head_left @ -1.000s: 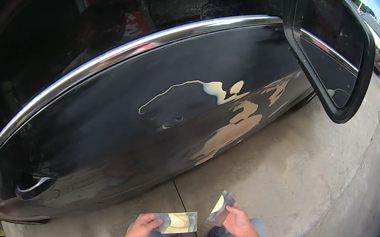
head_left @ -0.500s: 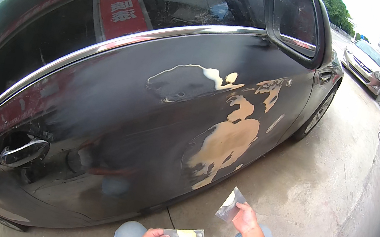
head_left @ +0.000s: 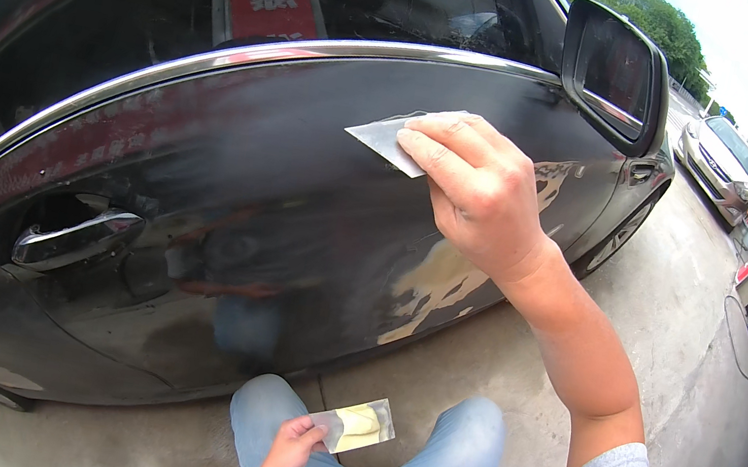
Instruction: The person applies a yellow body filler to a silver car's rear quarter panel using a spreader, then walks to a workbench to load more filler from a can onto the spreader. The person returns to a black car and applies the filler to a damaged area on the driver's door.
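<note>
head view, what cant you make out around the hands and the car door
- Door patch under the right hand and its grey sheet: covered by them.
- Sheet's far end: hidden beneath the fingers.
- Left hand, holding a clear yellowish packet: forearm cut off by the lower edge.
- Packet contents: too small.

Hidden and cut-off parts at the car door

Most of the grey sheet [head_left: 389, 136] is covered by the right hand [head_left: 476, 192], so only one corner is seen. The bare patch [head_left: 430, 284] on the black door [head_left: 223, 237] is partly hidden behind the wrist. The left hand [head_left: 289, 444] is cut off at the lower edge, and one end of the small packet [head_left: 357, 425] is covered by its fingers.
</note>
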A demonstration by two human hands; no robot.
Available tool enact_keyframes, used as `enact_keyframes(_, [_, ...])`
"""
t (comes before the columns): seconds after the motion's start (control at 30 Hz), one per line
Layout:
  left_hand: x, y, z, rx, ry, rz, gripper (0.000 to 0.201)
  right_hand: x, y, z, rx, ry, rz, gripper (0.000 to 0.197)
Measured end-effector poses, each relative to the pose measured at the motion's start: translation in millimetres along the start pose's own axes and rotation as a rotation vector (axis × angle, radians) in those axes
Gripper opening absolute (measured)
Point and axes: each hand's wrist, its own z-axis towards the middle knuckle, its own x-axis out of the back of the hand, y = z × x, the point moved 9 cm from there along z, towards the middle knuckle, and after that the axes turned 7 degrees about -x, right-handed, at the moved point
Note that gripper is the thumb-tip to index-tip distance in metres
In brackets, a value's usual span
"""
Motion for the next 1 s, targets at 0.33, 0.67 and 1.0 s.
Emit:
enact_keyframes(0.33, [22.8,6.8,7.1,-0.020,0.105,-0.059,0.021,-41.7,12.7,10.7,-0.027,-0.036,-0.042,0.034])
enact_keyframes(0.67, [37.3,32.1,7.4,-0.055,0.151,-0.056,0.021,-33.3,-1.9,-20.7,-0.099,-0.043,-0.021,0.041])
enact_keyframes(1.0, [16.0,124.1,-8.7,-0.305,0.156,-0.221,0.026,-43.2,-19.8,-71.9,-0.060,0.092,-0.140,0.032])
